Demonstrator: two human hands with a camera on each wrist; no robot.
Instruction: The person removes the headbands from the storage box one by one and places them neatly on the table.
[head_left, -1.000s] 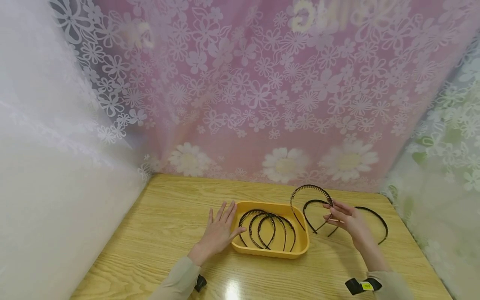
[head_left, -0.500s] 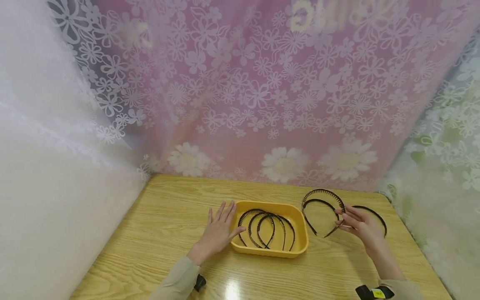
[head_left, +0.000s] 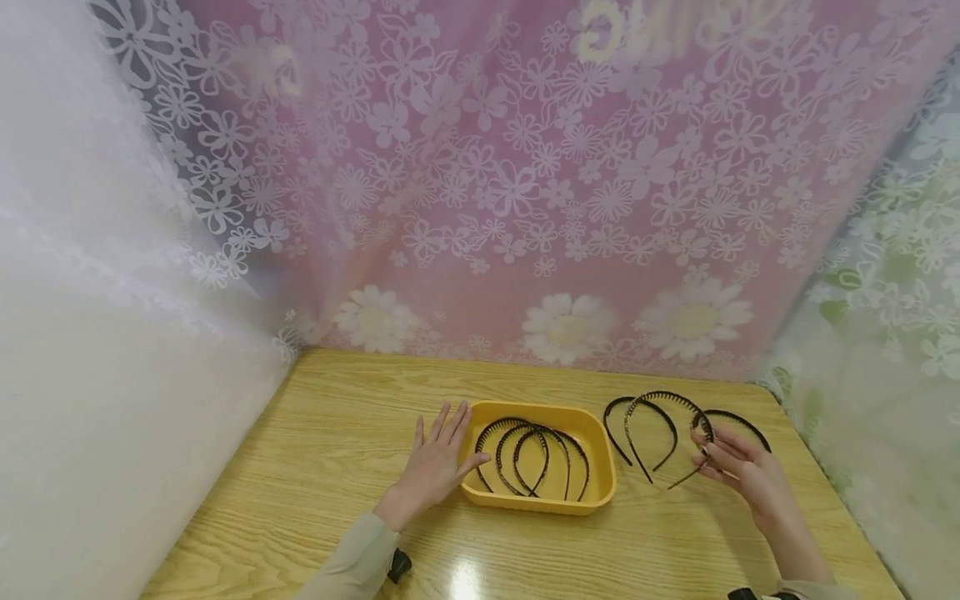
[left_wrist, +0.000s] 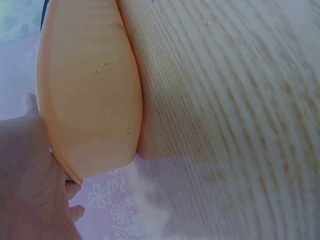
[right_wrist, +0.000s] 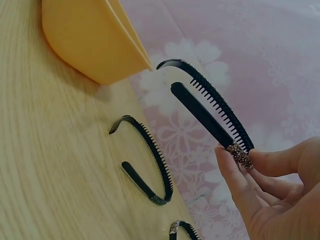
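Note:
My right hand [head_left: 738,467] pinches a black toothed headband [head_left: 667,394] between thumb and fingers, above the right part of the table. In the right wrist view, the pinch lies on a glittery patch [right_wrist: 240,156] of the headband, and its two ends point toward the box. My left hand [head_left: 433,468] rests at the left end of a yellow plastic box [head_left: 540,505], fingers spread along the rim and thumb reaching over it. Several dark headbands [head_left: 517,422] lie overlapping inside the box. The left wrist view shows the outer wall of the box [left_wrist: 90,90] beside the palm.
On the wooden table [head_left: 337,417], one black headband [head_left: 607,423] lies right of the box, partly behind the held one. Another headband [head_left: 750,422] lies farther right, partly hidden by my right hand. A pink flowered curtain [head_left: 480,208] hangs behind the table's back edge.
My right hand has moved right and toward me with the headband, from over the box's right end to over the table. My left hand and the box have stayed in place.

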